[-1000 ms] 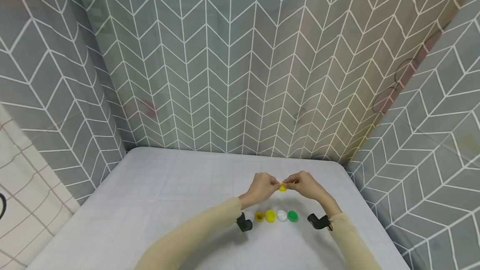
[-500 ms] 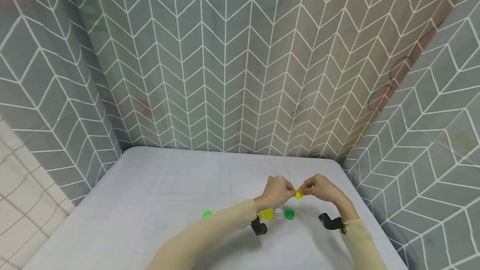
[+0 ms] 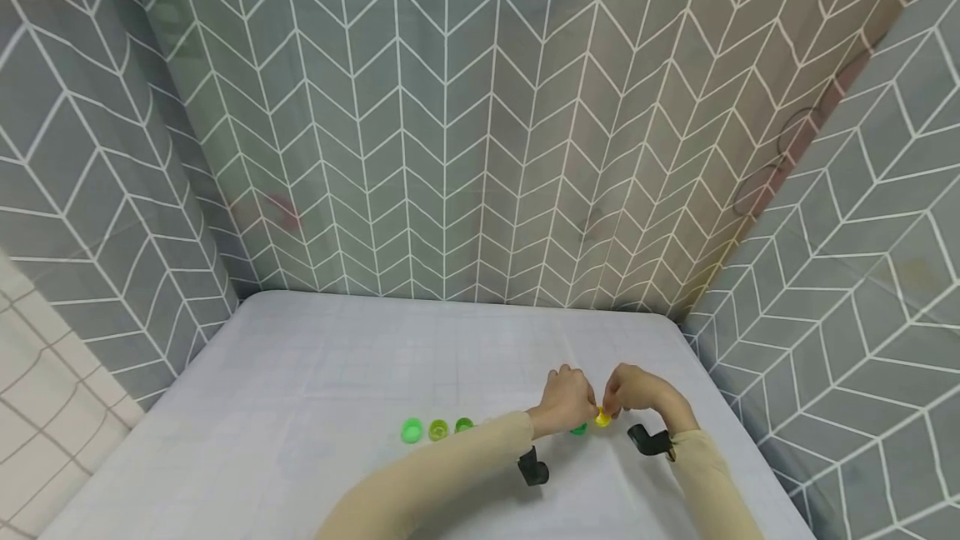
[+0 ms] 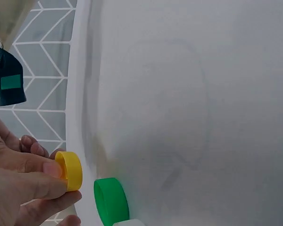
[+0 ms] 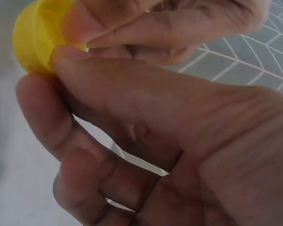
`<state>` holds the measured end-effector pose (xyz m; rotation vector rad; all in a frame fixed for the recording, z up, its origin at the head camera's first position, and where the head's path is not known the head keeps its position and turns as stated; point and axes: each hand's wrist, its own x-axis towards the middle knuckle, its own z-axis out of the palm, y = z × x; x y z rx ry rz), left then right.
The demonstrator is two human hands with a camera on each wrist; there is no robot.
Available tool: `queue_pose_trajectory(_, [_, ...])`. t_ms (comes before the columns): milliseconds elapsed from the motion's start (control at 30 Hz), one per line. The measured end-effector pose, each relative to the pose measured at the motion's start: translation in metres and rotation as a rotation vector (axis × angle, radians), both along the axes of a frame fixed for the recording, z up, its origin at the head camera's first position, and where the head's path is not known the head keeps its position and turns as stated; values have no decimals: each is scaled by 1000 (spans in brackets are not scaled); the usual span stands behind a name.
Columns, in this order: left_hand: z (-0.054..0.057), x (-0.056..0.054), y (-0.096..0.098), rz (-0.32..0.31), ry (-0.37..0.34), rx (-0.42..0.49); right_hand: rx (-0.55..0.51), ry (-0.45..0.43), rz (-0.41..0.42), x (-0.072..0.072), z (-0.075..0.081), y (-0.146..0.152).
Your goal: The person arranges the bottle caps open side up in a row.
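Both hands pinch one yellow bottle cap, low over the table at the right end of a row of caps. In the right wrist view, my right hand has its thumb and index finger on the side of the yellow cap. The left hand's thumb and fingers grip the same cap from the other side. My left hand sits left of the cap in the head view, and my right hand to its right. A green cap stands beside the held one, with a white cap partly showing.
Farther left in the row lie a light green cap, a yellow-green cap and another green cap. The left sleeve hides the row's middle. A patterned curtain rises behind the white-covered table.
Both hands have carried the yellow cap right, then down toward the table beside the green cap. The left forearm has swung right, uncovering caps at left and covering the row's middle.
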<state>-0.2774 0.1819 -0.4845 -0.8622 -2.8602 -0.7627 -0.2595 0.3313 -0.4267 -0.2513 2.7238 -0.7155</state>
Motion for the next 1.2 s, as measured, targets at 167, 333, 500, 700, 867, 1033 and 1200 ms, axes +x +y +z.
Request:
queue_pose_trajectory(167, [-3, 1, 1, 17, -16, -22, 19, -36, -33, 1, -6, -4])
queue_pose_trajectory(333, [-5, 3, -1, 21, -26, -39, 29, -44, -37, 0, -9, -6])
queue_pose_trajectory(500, [-9, 4, -2, 20, -38, -52, 24, -50, -19, -2, -11, -11])
queue_pose_trajectory(700, [-13, 3, -4, 19, -21, -53, 40, -38, -16, -3, -13, -15])
queue_pose_trajectory(867, [-14, 2, -7, -1, -43, -4, 55, -37, -29, -7, -17, -15])
queue_pose_trajectory(1033, [-12, 1, -13, -49, -87, 102, 65, -32, -35, -10, -17, -15])
queue_pose_trajectory(1200, [-6, 7, -22, -42, -33, 62, 36, 22, -36, -6, -13, -17])
